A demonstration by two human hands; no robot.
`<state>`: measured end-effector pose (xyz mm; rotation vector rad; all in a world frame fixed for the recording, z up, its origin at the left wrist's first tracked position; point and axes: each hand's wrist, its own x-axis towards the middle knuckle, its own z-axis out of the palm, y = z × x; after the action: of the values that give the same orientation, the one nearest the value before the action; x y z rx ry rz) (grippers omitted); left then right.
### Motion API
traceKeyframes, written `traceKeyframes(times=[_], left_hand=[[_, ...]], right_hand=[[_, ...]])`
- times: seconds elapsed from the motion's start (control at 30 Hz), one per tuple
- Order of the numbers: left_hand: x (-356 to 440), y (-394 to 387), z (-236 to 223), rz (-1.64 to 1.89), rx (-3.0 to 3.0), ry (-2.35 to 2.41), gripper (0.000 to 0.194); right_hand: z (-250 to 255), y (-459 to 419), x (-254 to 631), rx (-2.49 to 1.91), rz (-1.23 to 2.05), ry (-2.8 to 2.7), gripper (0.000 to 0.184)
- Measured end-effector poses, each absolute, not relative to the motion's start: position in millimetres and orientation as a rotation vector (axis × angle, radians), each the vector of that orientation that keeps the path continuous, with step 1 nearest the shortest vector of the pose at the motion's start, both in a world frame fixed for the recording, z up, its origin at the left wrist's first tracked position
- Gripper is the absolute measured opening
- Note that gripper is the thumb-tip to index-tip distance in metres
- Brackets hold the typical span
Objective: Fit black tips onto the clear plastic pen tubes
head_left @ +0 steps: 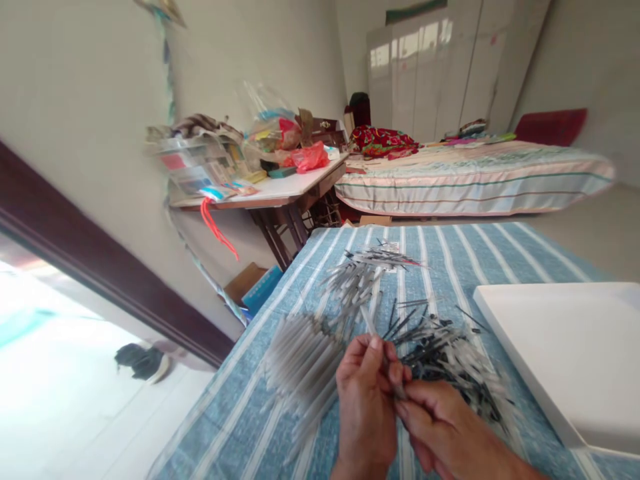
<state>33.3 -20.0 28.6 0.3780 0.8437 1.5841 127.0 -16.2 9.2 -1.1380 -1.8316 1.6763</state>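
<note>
My left hand (pixel 367 393) is closed round a slim, translucent grey tube (pixel 368 320), whose upper end sticks out past the thumb. My right hand (pixel 445 423) pinches at the tube's lower end, close against the left fingers. What the right fingertips grip exactly is partly hidden. Left of my hands lies a thick stack of similar grey tubes (pixel 303 357). Just beyond and to the right is a loose heap of thin black and clear strips (pixel 450 360). Farther back, another group of grey pieces (pixel 355 277) lies with some dark thin ones on top.
A blue-and-white striped cloth (pixel 240 407) covers the table. At the right stands a shallow white tray (pixel 570 360). Beyond are a cluttered side desk (pixel 285 190), a bed (pixel 475 177) and, low on the left, a dark shoe (pixel 143 362) on the floor.
</note>
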Motion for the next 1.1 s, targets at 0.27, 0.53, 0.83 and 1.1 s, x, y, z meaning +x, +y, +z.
traceKeyframes(times=[0.27,0.53,0.83,1.1], left_hand=[[-33,7,56,2.045,0.692,1.274,0.024],[-117,-3,30,0.626,1.76,2.46,0.024],[-130,2,17,0.121,1.863,2.576,0.029],[-70,40,21,0.124,2.044,2.367,0.025]], right_hand=[[-2,-30,127,-1.059,1.292,-2.34,0.029],[-8,22,170,-1.572,0.169,-2.445,0.021],[-18,41,189,-1.786,0.075,-2.432,0.015],[-11,41,186,-1.745,0.183,-2.404,0.021]])
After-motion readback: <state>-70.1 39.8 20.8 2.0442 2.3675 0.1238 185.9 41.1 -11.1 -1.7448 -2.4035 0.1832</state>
